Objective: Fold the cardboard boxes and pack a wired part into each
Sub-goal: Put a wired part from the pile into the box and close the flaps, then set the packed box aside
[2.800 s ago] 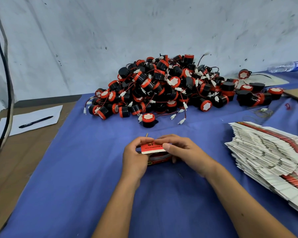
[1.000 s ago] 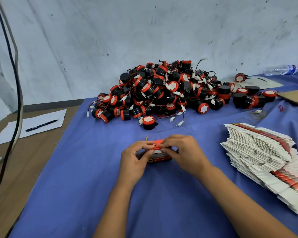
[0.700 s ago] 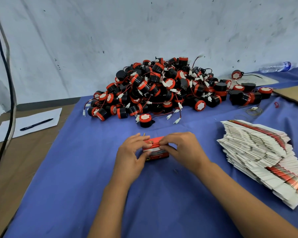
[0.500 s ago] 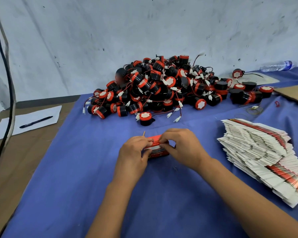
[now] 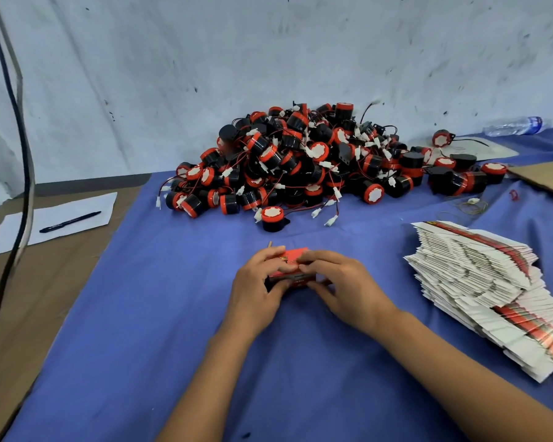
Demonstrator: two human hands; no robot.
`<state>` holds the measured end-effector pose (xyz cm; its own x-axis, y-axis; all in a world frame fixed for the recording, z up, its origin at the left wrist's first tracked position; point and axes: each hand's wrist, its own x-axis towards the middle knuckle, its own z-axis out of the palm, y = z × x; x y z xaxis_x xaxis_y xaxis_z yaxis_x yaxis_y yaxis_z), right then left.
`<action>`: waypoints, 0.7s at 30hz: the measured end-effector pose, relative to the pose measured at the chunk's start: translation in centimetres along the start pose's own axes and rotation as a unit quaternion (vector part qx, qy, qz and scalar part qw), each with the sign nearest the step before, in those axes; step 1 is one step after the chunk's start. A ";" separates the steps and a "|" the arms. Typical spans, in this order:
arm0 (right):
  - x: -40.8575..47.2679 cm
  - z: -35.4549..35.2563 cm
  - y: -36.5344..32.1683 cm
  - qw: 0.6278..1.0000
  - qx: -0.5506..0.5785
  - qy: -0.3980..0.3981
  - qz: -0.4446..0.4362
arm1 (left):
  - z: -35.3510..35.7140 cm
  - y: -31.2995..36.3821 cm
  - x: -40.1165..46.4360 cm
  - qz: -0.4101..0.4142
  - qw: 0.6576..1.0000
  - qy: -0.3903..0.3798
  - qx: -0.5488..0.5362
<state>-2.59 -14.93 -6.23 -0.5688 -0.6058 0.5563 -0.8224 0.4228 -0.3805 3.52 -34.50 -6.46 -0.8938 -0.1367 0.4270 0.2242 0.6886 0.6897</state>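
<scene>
Pressing down on the lid of a small red cardboard box (image 5: 289,269), both hands meet at the middle of the blue-covered worktop (image 5: 134,314). The left hand (image 5: 257,291) cups the box's left end, its fingers (image 5: 273,253) curled over the top; the right hand (image 5: 342,288) grips the right end, thumb under the front edge. Whether a wired part already sits inside cannot be seen, though the box looks squared up and nearly shut. By that reading, one box is close to finished. Much is left: a large heap of black-and-red wired parts (image 5: 300,167) lies against the wall behind, and a tall fanned stack of flat box blanks (image 5: 479,282) waits to the right. No finished boxes show anywhere on the cloth.
</scene>
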 end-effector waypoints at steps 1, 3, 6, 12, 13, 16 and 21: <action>0.4 -0.3 -0.1 1.000 -0.011 -0.013 0.004 | 0.1 0.2 0.1 -0.010 1.000 0.006 -0.007; 1.3 -1.0 -0.6 0.997 -0.050 -0.052 0.016 | 0.0 0.5 0.2 -0.034 0.999 0.009 -0.022; 2.0 -3.0 -2.0 0.987 -0.128 -0.099 0.013 | -0.2 1.9 0.6 -0.071 0.994 0.009 -0.079; -2.0 -15.8 -4.0 0.979 -0.154 0.048 0.124 | 3.5 14.3 3.7 0.025 0.977 0.000 -0.211; -3.8 -19.1 -4.1 0.969 -0.159 0.101 0.158 | 5.2 18.0 4.2 0.061 0.970 -0.011 -0.237; -10.6 -29.2 -5.1 0.906 -0.194 0.253 0.278 | 11.1 29.6 4.2 0.156 0.933 -0.079 -0.314; -22.8 -41.6 -8.3 0.712 -0.323 0.208 0.588 | 20.5 45.4 -2.3 0.286 0.865 -0.281 -0.302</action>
<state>17.39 23.42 14.92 -0.7013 0.6185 0.3544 0.4719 0.7755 -0.4195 7.82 11.69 11.91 -0.5789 0.5886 0.5643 0.7022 0.0080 0.7119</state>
